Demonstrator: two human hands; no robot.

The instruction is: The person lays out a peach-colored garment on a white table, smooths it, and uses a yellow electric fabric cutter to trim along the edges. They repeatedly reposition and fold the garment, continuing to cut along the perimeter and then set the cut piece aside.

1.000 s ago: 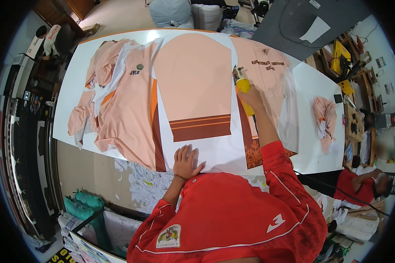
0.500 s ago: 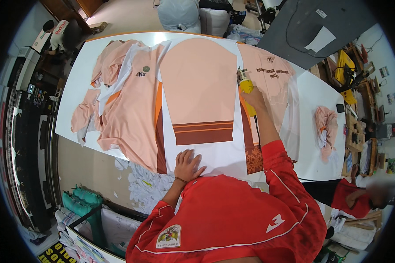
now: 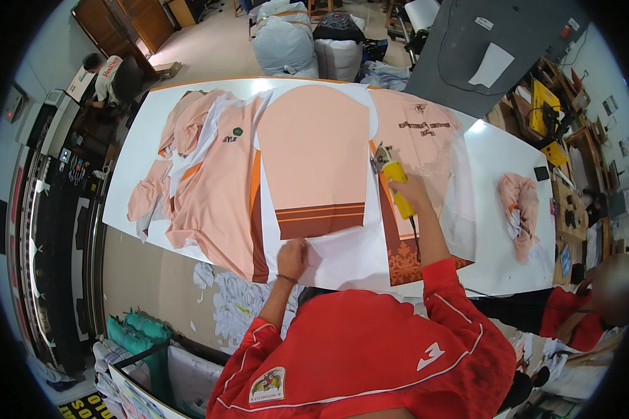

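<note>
My right hand [image 3: 410, 193] grips a yellow handheld electric fabric cutter [image 3: 398, 190] with a round metal head. The cutter stands at the right of a peach sleeve-shaped fabric panel [image 3: 314, 150] with a brown and orange striped hem. White cloth [image 3: 342, 262] shows around and below that panel. My left hand [image 3: 293, 259] is closed at the panel's lower left corner, pinching the white cloth, which is creased beside it. A peach printed panel [image 3: 426, 153] with a brown patterned end [image 3: 403, 262] lies under and beside my right arm.
Peach shirt pieces [image 3: 220, 188] lie at the left of the white table [image 3: 500, 209]; a crumpled peach piece [image 3: 518, 209] is at its right. A cord trails from the cutter. White scraps [image 3: 237, 304] cover the floor. One person [image 3: 580, 311] is at the right, another [image 3: 108, 80] far left.
My left hand has gone from lying flat with spread fingers to closing on the white cloth. My right hand has brought the cutter nearer to me along the panel's right side. The view has shifted.
</note>
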